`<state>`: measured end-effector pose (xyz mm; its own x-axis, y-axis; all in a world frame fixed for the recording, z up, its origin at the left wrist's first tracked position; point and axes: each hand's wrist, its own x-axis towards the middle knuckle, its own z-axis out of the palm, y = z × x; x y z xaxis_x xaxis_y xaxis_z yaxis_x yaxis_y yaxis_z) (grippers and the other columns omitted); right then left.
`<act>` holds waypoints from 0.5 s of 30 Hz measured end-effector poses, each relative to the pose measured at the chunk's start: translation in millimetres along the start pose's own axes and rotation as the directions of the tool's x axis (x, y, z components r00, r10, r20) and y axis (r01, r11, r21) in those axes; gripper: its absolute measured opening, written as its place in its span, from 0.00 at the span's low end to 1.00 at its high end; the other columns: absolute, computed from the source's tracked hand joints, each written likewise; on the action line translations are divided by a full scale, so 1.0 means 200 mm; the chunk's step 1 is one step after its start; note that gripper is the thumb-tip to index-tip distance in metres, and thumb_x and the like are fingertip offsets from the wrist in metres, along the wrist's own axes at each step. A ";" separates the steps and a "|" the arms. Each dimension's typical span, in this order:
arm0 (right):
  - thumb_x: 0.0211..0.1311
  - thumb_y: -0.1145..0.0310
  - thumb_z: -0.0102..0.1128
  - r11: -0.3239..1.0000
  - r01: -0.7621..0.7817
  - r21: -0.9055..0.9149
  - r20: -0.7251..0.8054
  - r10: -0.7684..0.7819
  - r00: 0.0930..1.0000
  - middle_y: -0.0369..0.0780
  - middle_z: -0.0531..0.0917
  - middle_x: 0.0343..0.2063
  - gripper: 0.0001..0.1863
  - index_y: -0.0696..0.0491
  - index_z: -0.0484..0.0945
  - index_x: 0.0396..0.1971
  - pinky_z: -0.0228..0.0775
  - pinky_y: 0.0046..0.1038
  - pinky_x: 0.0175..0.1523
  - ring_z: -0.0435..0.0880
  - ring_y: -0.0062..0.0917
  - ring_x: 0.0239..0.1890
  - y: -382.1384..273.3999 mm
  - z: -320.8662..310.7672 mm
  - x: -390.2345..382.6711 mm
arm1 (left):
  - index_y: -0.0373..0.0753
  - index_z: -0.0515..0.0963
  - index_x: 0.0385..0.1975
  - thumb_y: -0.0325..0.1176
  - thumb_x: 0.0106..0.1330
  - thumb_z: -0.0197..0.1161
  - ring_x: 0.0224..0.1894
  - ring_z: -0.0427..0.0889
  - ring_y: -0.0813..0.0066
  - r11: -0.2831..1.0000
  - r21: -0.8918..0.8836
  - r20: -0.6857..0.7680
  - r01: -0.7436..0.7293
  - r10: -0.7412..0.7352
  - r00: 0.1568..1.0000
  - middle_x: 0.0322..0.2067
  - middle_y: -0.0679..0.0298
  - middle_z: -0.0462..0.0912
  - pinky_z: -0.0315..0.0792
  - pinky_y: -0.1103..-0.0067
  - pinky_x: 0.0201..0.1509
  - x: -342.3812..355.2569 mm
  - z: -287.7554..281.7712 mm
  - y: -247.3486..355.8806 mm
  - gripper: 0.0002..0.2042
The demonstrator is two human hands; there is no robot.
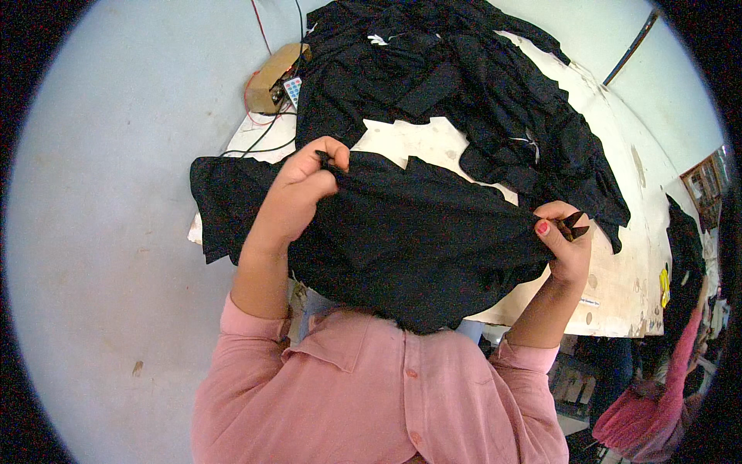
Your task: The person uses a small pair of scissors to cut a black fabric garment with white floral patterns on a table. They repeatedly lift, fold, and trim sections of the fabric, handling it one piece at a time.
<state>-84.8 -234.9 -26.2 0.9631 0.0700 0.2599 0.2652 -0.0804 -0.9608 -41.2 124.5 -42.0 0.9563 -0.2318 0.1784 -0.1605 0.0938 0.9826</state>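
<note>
A piece of black cloth (433,240) stretches between my two hands in front of my body, its lower edge sagging in a curve. My left hand (301,189) is closed on its upper left part, with a bit of fabric bunched between thumb and fingers. Beyond that grip, the cloth's left end spreads over the table's left edge. My right hand (568,243) pinches the right end between thumb and fingers. Dark, pointed tips (573,224) that look like thread snips stick out of the same hand; their handles are hidden.
A large heap of black fabric (433,69) covers the far side of the white, worn table (618,298). At the back left stand a brown box (278,77) with wires and a small remote control (293,90). Another person's pink sleeve (682,348) shows at far right.
</note>
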 end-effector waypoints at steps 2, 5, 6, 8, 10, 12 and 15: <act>0.48 0.72 0.70 1.000 0.013 -0.013 0.015 -0.013 1.000 0.33 0.80 0.25 0.09 0.58 0.81 0.30 0.64 0.17 0.35 0.75 0.15 0.28 -0.01 0.00 -0.01 | 0.37 0.73 0.37 0.20 0.54 0.56 0.33 0.66 0.86 0.990 0.112 0.033 -0.086 0.082 0.996 0.32 0.72 0.72 0.63 0.88 0.39 -0.01 0.07 0.03 0.10; 0.50 0.74 0.68 0.997 0.063 -0.053 0.039 -0.061 0.997 0.32 0.80 0.25 0.07 0.58 0.81 0.30 0.65 0.17 0.35 0.75 0.14 0.27 -0.04 0.01 -0.01 | 0.36 0.76 0.37 0.26 0.58 0.61 0.34 0.67 0.85 0.941 0.325 0.025 -0.099 0.096 0.995 0.29 0.72 0.72 0.62 0.86 0.38 0.01 0.15 0.11 0.08; 0.50 0.74 0.68 0.997 0.061 -0.053 0.060 -0.057 0.997 0.32 0.80 0.25 0.07 0.58 0.81 0.30 0.65 0.17 0.35 0.75 0.14 0.28 -0.04 0.01 -0.02 | 0.35 0.76 0.38 0.27 0.59 0.61 0.34 0.67 0.84 0.936 0.343 0.005 -0.080 0.084 0.996 0.29 0.71 0.73 0.62 0.86 0.39 0.02 0.17 0.12 0.08; 0.51 0.75 0.66 0.997 0.059 -0.051 0.101 -0.053 0.993 0.32 0.80 0.26 0.06 0.58 0.81 0.30 0.65 0.17 0.35 0.75 0.14 0.28 -0.05 0.00 -0.01 | 0.32 0.77 0.39 0.24 0.58 0.58 0.37 0.75 0.78 0.945 0.257 -0.032 -0.203 0.218 0.975 0.32 0.64 0.79 0.67 0.84 0.44 0.05 0.17 0.12 0.09; 0.51 0.74 0.67 0.994 0.031 -0.101 0.151 -0.016 0.988 0.32 0.80 0.25 0.06 0.58 0.81 0.30 0.65 0.17 0.34 0.75 0.14 0.28 -0.05 -0.01 -0.01 | 0.30 0.76 0.39 0.22 0.58 0.57 0.38 0.78 0.74 0.972 -0.232 -0.139 -0.028 -0.005 0.990 0.35 0.59 0.81 0.70 0.82 0.47 0.07 0.21 0.15 0.09; 0.51 0.73 0.68 0.992 0.008 -0.124 0.179 0.014 0.984 0.32 0.80 0.24 0.07 0.58 0.81 0.29 0.65 0.17 0.33 0.74 0.13 0.27 -0.05 -0.02 -0.01 | 0.32 0.73 0.40 0.21 0.57 0.55 0.39 0.79 0.70 0.960 -0.270 -0.144 -0.068 0.030 0.989 0.36 0.55 0.81 0.72 0.77 0.47 0.08 0.20 0.14 0.10; 0.51 0.71 0.68 0.990 0.007 -0.142 0.203 0.022 0.979 0.31 0.79 0.22 0.07 0.58 0.81 0.28 0.63 0.17 0.30 0.73 0.12 0.25 -0.04 -0.03 -0.01 | 0.36 0.64 0.45 0.18 0.57 0.53 0.40 0.80 0.66 0.942 -0.308 -0.167 -0.130 0.081 0.983 0.36 0.54 0.80 0.75 0.71 0.47 0.10 0.19 0.15 0.16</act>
<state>-89.2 -240.1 -19.0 0.9392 0.2689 0.2136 0.2760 -0.2207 -0.9355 -36.3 85.5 -7.1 0.9676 -0.0585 0.2457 -0.1999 0.4171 0.8866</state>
